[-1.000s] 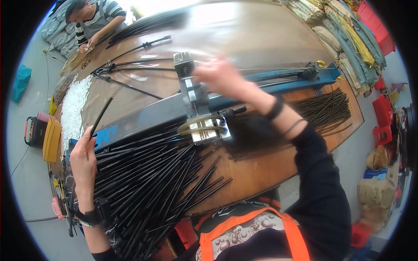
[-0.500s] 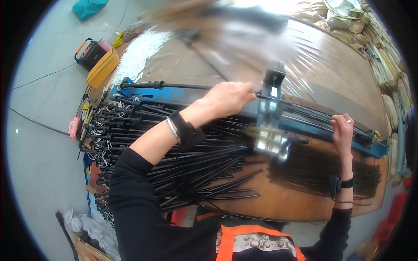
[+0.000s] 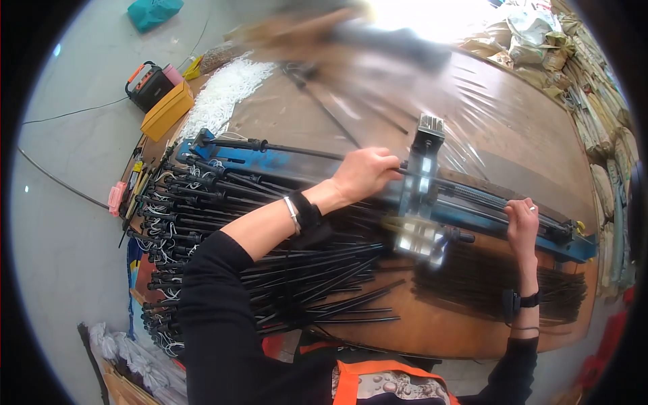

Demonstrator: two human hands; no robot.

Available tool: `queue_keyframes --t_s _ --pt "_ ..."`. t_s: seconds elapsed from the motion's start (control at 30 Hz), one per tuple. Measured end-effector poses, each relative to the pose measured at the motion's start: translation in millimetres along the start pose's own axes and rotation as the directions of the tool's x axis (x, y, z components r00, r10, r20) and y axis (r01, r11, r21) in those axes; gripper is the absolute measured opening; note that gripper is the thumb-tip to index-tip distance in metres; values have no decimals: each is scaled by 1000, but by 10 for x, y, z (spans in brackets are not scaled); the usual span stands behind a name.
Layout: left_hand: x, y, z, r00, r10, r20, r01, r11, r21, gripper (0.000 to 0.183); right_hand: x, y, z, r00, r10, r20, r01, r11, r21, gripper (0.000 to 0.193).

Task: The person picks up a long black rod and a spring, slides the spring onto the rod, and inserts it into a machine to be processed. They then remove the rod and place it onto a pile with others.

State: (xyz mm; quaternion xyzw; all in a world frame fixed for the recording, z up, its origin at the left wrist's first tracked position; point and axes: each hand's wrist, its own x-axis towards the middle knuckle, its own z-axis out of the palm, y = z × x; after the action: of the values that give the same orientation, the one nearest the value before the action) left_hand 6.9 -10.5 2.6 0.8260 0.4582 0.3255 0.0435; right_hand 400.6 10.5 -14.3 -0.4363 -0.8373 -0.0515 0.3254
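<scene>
My left hand [image 3: 368, 174] is closed around a long black rod [image 3: 300, 150], just left of the upright metal clamp [image 3: 423, 152] on a blue bench fixture [image 3: 253, 160]. The rod runs along the fixture, with a thicker collar near its left end. Farther right, my right hand [image 3: 522, 223] is pinched shut over the fixture, by a spring-like coil [image 3: 472, 188]. What its fingers hold is hidden. Below the clamp, a round wheel-like part [image 3: 405, 225] looks smeared. Many black rods with white cord loops [image 3: 270, 223] lie fanned out beneath my left forearm.
Thinner dark rods [image 3: 496, 283] lie in a bundle at the right of the brown table [image 3: 358, 332]. White strips [image 3: 226, 94], a yellow box [image 3: 167, 109] and a black case [image 3: 148, 86] are at the far left. Sacks [image 3: 526, 37] line the far right. A large blurred shape [image 3: 351, 40] crosses the far side.
The whole view has shifted slightly, so the fixture sits lower. My left hand keeps its grip beside the clamp; my right hand has moved slightly left along the fixture.
</scene>
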Motion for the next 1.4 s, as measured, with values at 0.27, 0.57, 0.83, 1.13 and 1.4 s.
queue_keyframes --t_s 0.27,0.57,0.83,1.13,1.4 --pt "173 -112 290 992 78 104 -87 993 84 17 -81 206 36 995 -52 -82 40 990 -134 16" --pt "587 6 630 975 -71 211 34 984 174 21 -576 -24 -131 1000 3 -19 -2 999 45 34" --pt "431 -6 711 969 -117 220 80 982 170 19 -491 -212 90 987 34 157 -79 953 294 31" --pt "423 -110 954 993 -6 120 -28 959 283 10 -582 5 478 968 60 244 -202 766 610 21" --pt "213 -999 231 930 349 113 -354 768 533 13 -1509 -989 327 906 -209 367 189 978 91 28"
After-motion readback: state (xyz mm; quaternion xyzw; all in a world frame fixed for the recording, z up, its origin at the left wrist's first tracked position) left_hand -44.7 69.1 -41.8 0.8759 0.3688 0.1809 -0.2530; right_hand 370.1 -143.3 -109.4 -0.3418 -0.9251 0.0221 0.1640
